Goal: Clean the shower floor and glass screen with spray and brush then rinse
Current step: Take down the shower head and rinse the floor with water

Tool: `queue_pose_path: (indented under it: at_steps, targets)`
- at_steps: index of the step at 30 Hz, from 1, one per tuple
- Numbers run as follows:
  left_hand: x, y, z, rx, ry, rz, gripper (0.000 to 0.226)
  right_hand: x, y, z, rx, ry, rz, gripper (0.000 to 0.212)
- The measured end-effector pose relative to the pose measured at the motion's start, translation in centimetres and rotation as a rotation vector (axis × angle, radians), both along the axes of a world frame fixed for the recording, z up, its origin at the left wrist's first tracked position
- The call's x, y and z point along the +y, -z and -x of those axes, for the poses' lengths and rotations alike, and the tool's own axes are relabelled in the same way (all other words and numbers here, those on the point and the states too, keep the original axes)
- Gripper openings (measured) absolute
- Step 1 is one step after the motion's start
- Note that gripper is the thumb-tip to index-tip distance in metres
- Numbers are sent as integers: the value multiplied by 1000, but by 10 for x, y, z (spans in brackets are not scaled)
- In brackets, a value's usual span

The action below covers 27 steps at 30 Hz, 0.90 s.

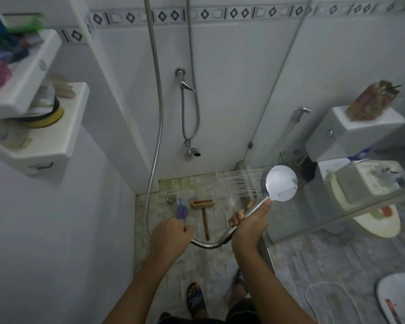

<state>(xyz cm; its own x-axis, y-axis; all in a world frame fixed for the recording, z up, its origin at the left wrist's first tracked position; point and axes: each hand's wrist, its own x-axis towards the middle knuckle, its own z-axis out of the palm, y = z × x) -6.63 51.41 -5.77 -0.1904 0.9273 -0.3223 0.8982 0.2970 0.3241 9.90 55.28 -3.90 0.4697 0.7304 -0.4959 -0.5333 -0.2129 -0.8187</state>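
My right hand (pixel 249 224) grips the chrome handle of a shower head (pixel 279 183), whose round face points left and throws water jets over the shower floor (pixel 220 183). My left hand (pixel 171 235) holds the metal hose (pixel 207 243) just behind the handle. A wooden scrubbing brush (pixel 204 212) with red bristles lies on the floor. Left of it stands a purple spray bottle (pixel 181 210) with a blue nozzle. The glass screen (pixel 337 136) rises on the right, its edge next to the shower head.
A floor drain (pixel 171 200) sits by the bottle. Taps (pixel 185 84) and hoses hang on the back wall. White shelves (pixel 56 127) with toiletries jut out at left. Behind the glass stands a toilet (pixel 360 188). My sandalled feet (pixel 195 300) stand at the shower entrance.
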Motion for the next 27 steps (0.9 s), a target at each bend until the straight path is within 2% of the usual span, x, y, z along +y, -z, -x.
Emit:
queue_pose_path:
  at_steps: [12,20,27]
  targets:
    - [0,-2,3,38,-18,-17,41,0,-1,3,1,-14,-10,58]
    - [-1,-6,5,28,-32,-14,47,-2,-3,7,21,-32,-15,59]
    - [-3,-3,10,12,-65,-19,39,-3,-1,10,10,-61,-31,59]
